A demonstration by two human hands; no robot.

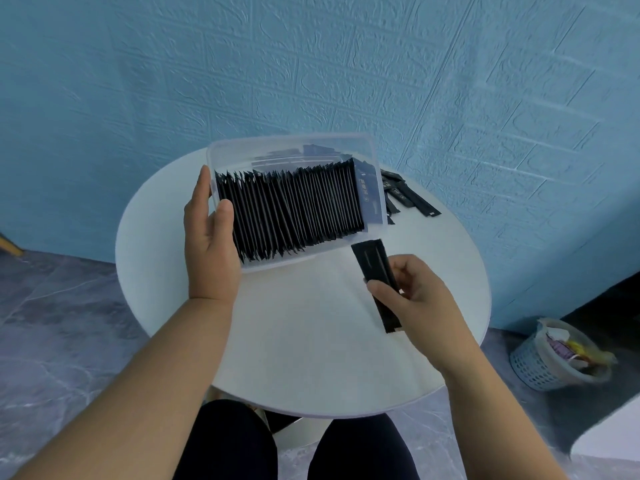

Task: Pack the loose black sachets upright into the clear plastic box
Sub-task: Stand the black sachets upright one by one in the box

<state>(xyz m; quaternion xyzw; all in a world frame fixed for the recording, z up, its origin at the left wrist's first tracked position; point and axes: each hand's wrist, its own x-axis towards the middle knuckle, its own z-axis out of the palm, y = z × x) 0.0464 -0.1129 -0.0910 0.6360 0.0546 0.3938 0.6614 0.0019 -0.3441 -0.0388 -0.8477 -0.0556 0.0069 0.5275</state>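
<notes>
The box (375, 174) rests on the round bench (311, 341), tilted so its open top faces the person; this tilt probably keeps the packed row (291, 213) leaning on its edges and exposes any gaps. The row fills nearly the whole length of the box, from the left wall to a small space at the right end, where a few sachets lie flatter against the wall.

The left hand (209, 237) grips the left end of the box: thumb inside, pressed against the first sachets, fingers outside the wall. This hold steadies the box and appears to keep the row from fanning out.

The right hand (412, 296) is closed on a sachet (374, 263), possibly two stacked, held lengthwise between thumb and fingers. Its upper end points at the box's near right corner, just short of the rim.

Loose sachets (405, 195) remain on the bench just beyond the box's right wall, well apart from the right hand.
</notes>
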